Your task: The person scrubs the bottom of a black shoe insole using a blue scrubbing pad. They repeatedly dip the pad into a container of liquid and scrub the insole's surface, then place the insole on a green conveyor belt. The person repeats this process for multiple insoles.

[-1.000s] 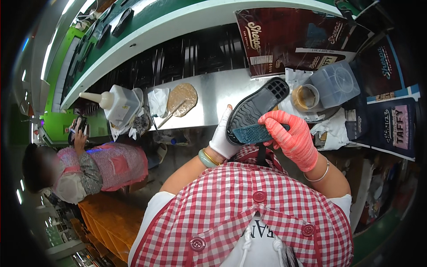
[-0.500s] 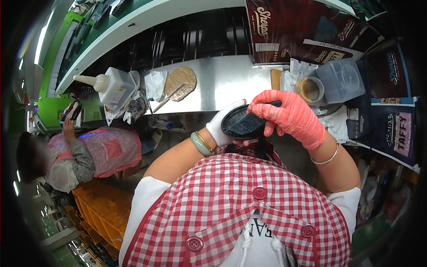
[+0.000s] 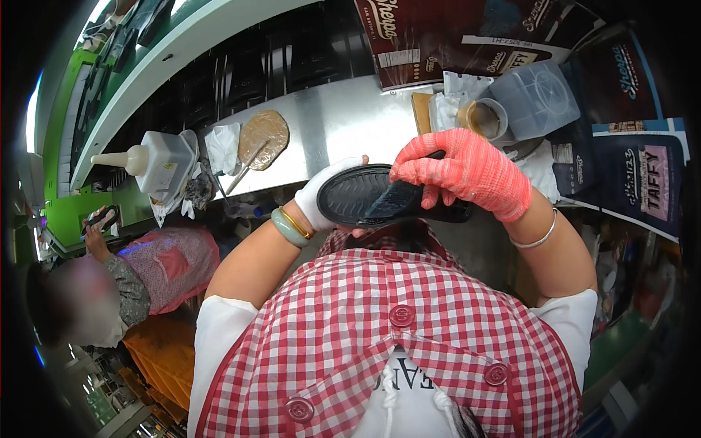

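A black shoe sole point(image 3: 355, 196) with a ridged tread is held up in front of my chest, tread side showing. My left hand point(image 3: 315, 196), in a white glove with bare fingertips, is wrapped round its left end. My right hand point(image 3: 467, 174), in a coral knit glove, is closed over the sole's middle. Its thumb and forefinger pinch together just above the tread. A short dark end sticks out by its knuckles; what it belongs to is hidden. A bluish, shiny streak crosses the tread under those fingers.
A steel bench point(image 3: 332, 120) carries a white spouted bottle point(image 3: 164, 164), a brown round pad point(image 3: 264, 139) with a stick, a cup of brownish residue point(image 3: 482, 119) and a clear plastic container point(image 3: 537, 98). At far left another person point(image 3: 164, 266) holds a dark item.
The sole is turned so more of its length and tread shows. My left hand has moved left with it. My right fingers have come together in a pinch over the tread.
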Demonstrator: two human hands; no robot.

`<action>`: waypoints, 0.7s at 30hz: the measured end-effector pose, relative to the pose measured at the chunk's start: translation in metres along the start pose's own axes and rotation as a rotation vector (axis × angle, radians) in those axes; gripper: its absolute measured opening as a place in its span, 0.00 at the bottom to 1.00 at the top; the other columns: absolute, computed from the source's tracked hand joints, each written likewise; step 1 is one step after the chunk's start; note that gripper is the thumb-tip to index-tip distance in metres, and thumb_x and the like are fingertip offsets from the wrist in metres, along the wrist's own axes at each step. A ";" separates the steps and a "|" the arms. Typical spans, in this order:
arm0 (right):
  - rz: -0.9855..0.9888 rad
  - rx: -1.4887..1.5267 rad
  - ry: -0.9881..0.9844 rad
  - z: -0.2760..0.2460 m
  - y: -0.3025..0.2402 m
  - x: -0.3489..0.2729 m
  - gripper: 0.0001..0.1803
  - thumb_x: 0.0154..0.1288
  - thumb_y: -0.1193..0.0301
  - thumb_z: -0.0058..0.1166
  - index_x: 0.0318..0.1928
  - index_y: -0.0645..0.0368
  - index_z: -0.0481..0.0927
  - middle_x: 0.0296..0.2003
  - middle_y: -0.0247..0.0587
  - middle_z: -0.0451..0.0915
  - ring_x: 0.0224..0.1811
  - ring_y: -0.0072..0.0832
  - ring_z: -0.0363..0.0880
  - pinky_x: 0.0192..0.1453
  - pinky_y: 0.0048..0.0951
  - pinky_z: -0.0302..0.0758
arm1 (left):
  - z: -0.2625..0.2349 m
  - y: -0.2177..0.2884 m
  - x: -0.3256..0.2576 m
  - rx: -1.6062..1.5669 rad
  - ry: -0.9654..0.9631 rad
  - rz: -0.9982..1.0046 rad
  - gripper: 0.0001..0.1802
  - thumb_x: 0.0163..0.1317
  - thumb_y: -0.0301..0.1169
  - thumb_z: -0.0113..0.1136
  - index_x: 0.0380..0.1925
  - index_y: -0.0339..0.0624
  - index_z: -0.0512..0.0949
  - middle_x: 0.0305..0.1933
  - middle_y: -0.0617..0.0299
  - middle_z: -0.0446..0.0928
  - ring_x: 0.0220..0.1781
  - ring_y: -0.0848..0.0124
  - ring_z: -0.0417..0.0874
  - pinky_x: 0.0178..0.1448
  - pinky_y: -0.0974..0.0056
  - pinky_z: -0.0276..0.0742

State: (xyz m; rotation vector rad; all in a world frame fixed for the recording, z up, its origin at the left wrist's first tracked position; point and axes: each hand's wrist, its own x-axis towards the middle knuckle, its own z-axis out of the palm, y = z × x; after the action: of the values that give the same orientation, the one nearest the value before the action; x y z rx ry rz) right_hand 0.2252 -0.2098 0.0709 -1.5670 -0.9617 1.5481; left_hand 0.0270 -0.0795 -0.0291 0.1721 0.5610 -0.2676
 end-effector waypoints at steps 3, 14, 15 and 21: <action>-0.007 -0.027 0.005 -0.004 -0.001 -0.004 0.12 0.62 0.65 0.56 0.39 0.58 0.84 0.28 0.30 0.82 0.23 0.14 0.78 0.24 0.14 0.70 | -0.001 0.003 0.001 0.131 -0.020 -0.001 0.31 0.71 0.53 0.33 0.48 0.36 0.74 0.31 0.44 0.80 0.17 0.53 0.78 0.21 0.54 0.75; -0.034 -0.084 0.063 -0.027 0.017 -0.021 0.13 0.60 0.64 0.57 0.40 0.59 0.84 0.28 0.33 0.82 0.23 0.18 0.78 0.28 0.20 0.72 | -0.019 0.009 -0.002 0.127 -0.092 -0.045 0.32 0.69 0.52 0.41 0.49 0.29 0.73 0.28 0.42 0.80 0.16 0.54 0.79 0.21 0.56 0.77; -0.007 -0.066 0.082 -0.031 0.021 -0.025 0.13 0.60 0.64 0.57 0.40 0.59 0.84 0.28 0.33 0.82 0.23 0.18 0.78 0.27 0.19 0.72 | -0.022 0.009 -0.002 0.142 -0.092 -0.040 0.32 0.69 0.52 0.40 0.49 0.29 0.73 0.29 0.42 0.80 0.16 0.54 0.79 0.22 0.56 0.78; -0.091 0.095 0.179 -0.027 0.034 -0.030 0.11 0.60 0.68 0.59 0.39 0.61 0.84 0.31 0.34 0.82 0.25 0.16 0.77 0.28 0.16 0.71 | -0.024 0.007 0.001 0.040 0.160 0.073 0.33 0.71 0.53 0.34 0.55 0.32 0.70 0.39 0.42 0.80 0.16 0.56 0.78 0.16 0.58 0.76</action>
State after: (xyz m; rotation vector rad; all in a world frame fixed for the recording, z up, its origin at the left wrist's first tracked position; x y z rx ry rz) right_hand 0.2529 -0.2520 0.0550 -1.5444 -0.8364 1.3460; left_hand 0.0176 -0.0673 -0.0486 0.2536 0.7070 -0.1956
